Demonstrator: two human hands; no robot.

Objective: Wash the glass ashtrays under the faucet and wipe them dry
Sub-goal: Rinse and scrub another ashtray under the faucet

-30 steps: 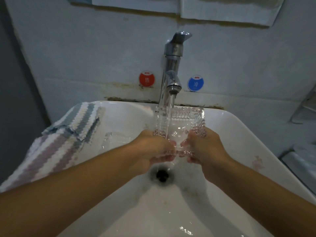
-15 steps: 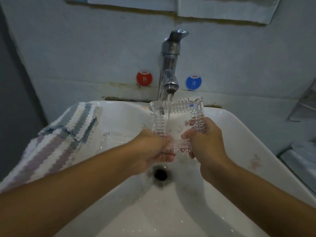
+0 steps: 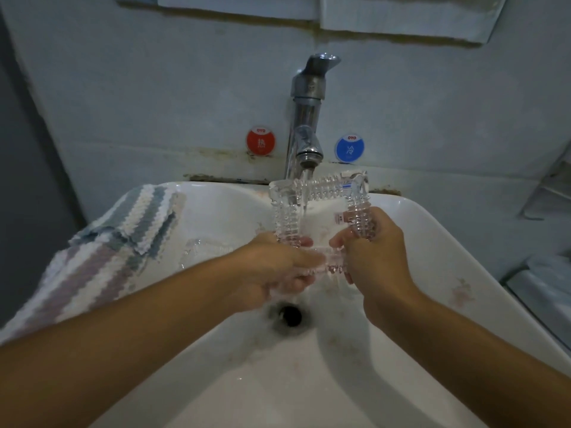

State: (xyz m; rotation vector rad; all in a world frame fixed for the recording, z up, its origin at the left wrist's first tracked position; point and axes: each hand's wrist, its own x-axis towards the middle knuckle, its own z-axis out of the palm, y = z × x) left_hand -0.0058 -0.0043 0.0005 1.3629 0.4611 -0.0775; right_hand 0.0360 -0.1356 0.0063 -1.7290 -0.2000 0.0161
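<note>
A square clear glass ashtray (image 3: 324, 196) with ribbed walls is held tilted up under the chrome faucet (image 3: 306, 118), and the running water falls on its left side. My left hand (image 3: 278, 267) grips its lower left corner. My right hand (image 3: 374, 242) grips its right wall and lower right corner. A second glass ashtray (image 3: 204, 247) lies in the white sink (image 3: 432, 230), left of my hands. A striped towel (image 3: 102, 257) hangs over the sink's left rim.
The dark drain (image 3: 290, 315) lies just below my hands. Red (image 3: 260, 142) and blue (image 3: 349, 147) round stickers flank the faucet on the wall. A grey ledge (image 3: 543, 282) stands right of the sink.
The ashtray has tipped from lying nearly flat to standing up toward the faucet, and it has risen closer to the spout. Both hands kept their hold.
</note>
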